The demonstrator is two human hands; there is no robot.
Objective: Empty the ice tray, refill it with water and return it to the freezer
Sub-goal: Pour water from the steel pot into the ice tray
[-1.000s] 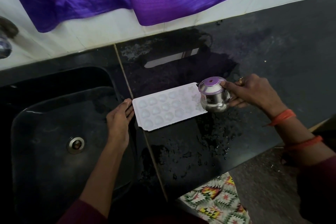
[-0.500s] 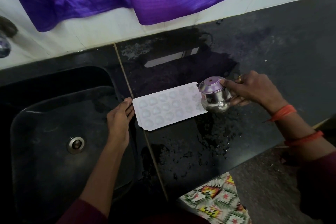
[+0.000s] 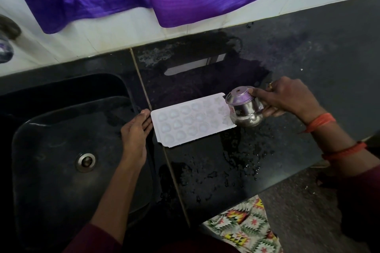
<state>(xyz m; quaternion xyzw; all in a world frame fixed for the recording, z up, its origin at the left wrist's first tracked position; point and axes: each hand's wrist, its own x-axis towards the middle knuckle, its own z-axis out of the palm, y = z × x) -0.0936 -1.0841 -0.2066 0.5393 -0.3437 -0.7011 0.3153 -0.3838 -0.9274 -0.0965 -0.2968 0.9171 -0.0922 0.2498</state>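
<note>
Two hands busy: your left hand [image 3: 134, 131], fingers straight and pressed together, steadies the white ice tray [image 3: 191, 121] just right of the sink [image 3: 51, 139]; right hand [image 3: 287, 98] fingers curl round the tipped steel pot [image 3: 244, 109]. Pour slowly, cavity by cavity.

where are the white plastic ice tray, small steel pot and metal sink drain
white plastic ice tray [image 3: 190, 122], head view, middle cavities
small steel pot [image 3: 245, 112], head view, its body
metal sink drain [image 3: 85, 161], head view, centre
</note>
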